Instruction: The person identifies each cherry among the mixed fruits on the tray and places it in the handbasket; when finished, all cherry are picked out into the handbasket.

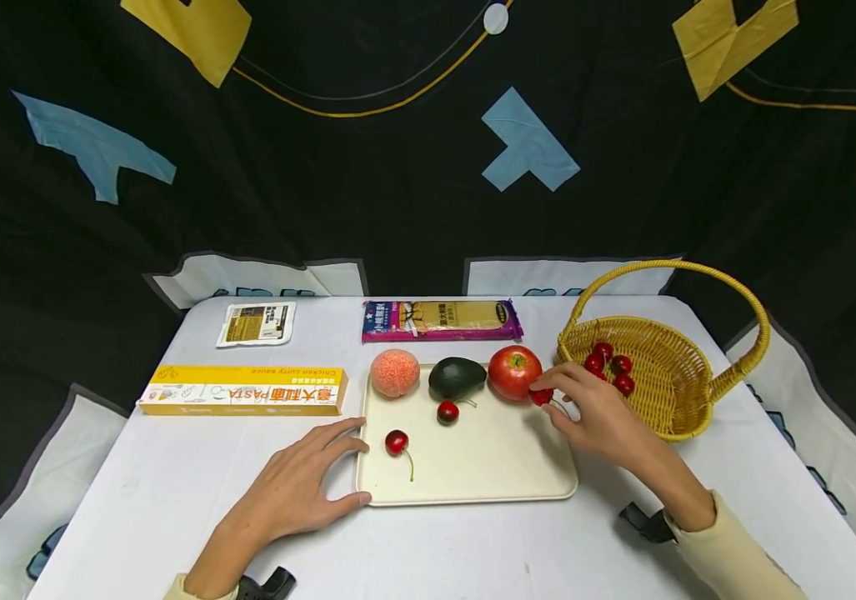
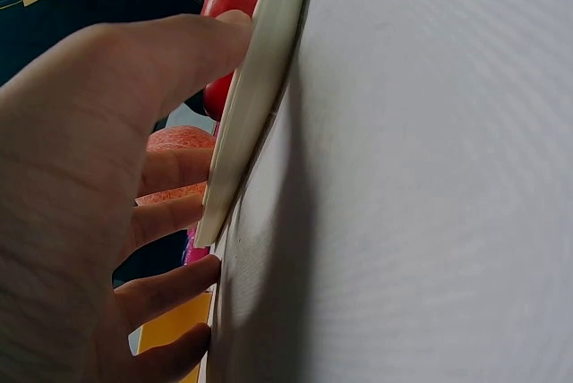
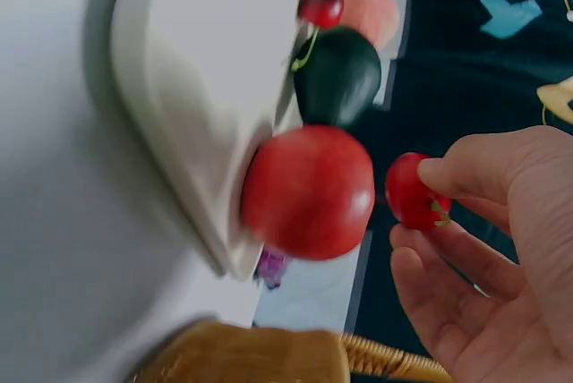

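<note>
Between the thumb and fingers of my right hand [image 1: 598, 413] a cherry [image 3: 414, 191] is pinched, held above the right side of the cream tray [image 1: 488, 471]. A red apple [image 1: 515, 372] lies just left of it. My left hand [image 1: 300, 479] rests at the tray's left edge with its fingers spread, thumb and fingertips at the rim. Two more cherries are on the tray: one [image 1: 396, 442] near the left hand, another [image 1: 448, 412] in front of the avocado [image 1: 458, 378]. A rough pink-orange fruit [image 1: 395, 372] sits at the back left corner.
At the right stands a yellow wicker basket [image 1: 668, 358] with a tall handle, several cherries [image 1: 623, 384] inside. A purple pasta packet [image 1: 443, 320] lies behind the tray. To the left are a yellow pasta box [image 1: 243, 391] and a white sachet [image 1: 257, 323].
</note>
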Demonstrator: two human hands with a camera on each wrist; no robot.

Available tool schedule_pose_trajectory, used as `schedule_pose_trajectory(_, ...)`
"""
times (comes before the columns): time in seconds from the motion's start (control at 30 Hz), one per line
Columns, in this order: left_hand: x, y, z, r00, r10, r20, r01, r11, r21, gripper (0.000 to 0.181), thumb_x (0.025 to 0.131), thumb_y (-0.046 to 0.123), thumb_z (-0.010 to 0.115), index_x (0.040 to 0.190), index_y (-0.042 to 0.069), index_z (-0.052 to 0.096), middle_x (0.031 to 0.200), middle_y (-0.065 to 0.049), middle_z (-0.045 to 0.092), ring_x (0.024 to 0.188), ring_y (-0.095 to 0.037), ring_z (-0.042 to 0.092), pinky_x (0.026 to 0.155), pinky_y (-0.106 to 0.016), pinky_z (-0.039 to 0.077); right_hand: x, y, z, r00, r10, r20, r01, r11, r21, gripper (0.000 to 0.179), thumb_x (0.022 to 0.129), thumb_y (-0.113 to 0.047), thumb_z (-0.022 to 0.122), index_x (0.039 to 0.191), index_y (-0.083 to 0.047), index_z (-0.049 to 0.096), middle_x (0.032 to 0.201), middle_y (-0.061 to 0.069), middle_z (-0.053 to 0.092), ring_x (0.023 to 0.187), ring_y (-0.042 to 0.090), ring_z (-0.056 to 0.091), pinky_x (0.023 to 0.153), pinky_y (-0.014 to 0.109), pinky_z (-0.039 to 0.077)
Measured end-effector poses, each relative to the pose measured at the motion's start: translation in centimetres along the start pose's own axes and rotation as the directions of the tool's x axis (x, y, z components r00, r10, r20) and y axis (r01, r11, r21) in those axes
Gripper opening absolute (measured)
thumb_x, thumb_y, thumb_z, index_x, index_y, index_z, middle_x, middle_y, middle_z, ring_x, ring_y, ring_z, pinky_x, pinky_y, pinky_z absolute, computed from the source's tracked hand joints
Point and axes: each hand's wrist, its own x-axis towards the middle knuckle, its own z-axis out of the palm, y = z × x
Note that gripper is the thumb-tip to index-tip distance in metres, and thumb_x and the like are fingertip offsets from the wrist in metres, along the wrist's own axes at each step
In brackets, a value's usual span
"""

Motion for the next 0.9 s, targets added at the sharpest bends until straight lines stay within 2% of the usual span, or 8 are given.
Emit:
schedule_pose_trajectory(0.17, 0.0, 0.0, 0.0, 1.000, -0.004, 0.000, 0.004, 1.000, -0.004, 0.053, 0.083, 0.062, 0.085, 0.125, 0.032, 0.071, 0.162, 0.008, 0.052, 0.146, -0.022, 0.053, 0.099, -0.051, 0.057, -0.3, 1.4, -0.9, 0.998, -0.002, -0.070, 0.000, 1.000, -0.027, 0.037, 0.084, 0.008, 0.084, 0.116, -0.010, 0.076, 0.118, 0.006, 0.072, 0.100, 0.025, 0.072, 0.080, 0.047, 0.064)
schedule_pose_trajectory(0.23, 0.0, 0.0, 0.0, 1.000, -0.009, 0.002, 0.009, 1.000, -0.005, 0.053, 0.083, 0.063, 0.084, 0.125, 0.033, 0.071, 0.162, 0.008, 0.052, 0.146, -0.022, 0.053, 0.099, -0.052, 0.057, -0.4, 1.9, -1.3, 0.997, 0.023, -0.078, -0.026, 0.999, -0.034, 0.037, 0.085, 0.006, 0.085, 0.117, -0.010, 0.076, 0.118, 0.005, 0.072, 0.101, 0.025, 0.071, 0.082, 0.048, 0.064)
schedule_pose_trajectory(0.47, -0.1, 0.0, 0.1, 1.000, -0.015, 0.008, 0.015, 1.000, -0.001, 0.053, 0.084, 0.064, 0.083, 0.126, 0.033, 0.071, 0.163, 0.010, 0.051, 0.147, -0.021, 0.053, 0.099, -0.052, 0.057, -1.3, 3.6, -2.4, 0.988, 0.112, -0.107, -0.120, 0.990, -0.075, 0.035, 0.087, 0.001, 0.085, 0.120, -0.009, 0.076, 0.118, 0.010, 0.071, 0.094, 0.028, 0.067, 0.076, 0.048, 0.062)
schedule_pose_trajectory(0.63, -0.1, 0.1, 0.0, 1.000, -0.018, 0.010, 0.018, 1.000, 0.002, 0.052, 0.084, 0.064, 0.083, 0.125, 0.034, 0.070, 0.163, 0.010, 0.051, 0.147, -0.021, 0.053, 0.099, -0.051, 0.056, -2.1, 4.8, -2.9, 0.982, 0.160, -0.100, -0.168, 0.982, -0.084, 0.035, 0.090, -0.001, 0.083, 0.124, -0.006, 0.074, 0.120, 0.013, 0.070, 0.092, 0.030, 0.067, 0.073, 0.049, 0.061)
schedule_pose_trajectory(0.9, 0.0, 0.1, 0.0, 0.999, -0.030, 0.023, 0.030, 0.999, -0.012, 0.051, 0.084, 0.062, 0.084, 0.125, 0.033, 0.071, 0.162, 0.009, 0.051, 0.147, -0.022, 0.052, 0.101, -0.051, 0.056, -3.0, 6.3, -3.6, 0.964, 0.250, -0.091, -0.259, 0.960, -0.102, 0.033, 0.091, -0.002, 0.083, 0.122, -0.002, 0.074, 0.120, 0.022, 0.072, 0.099, 0.039, 0.071, 0.079, 0.058, 0.062)
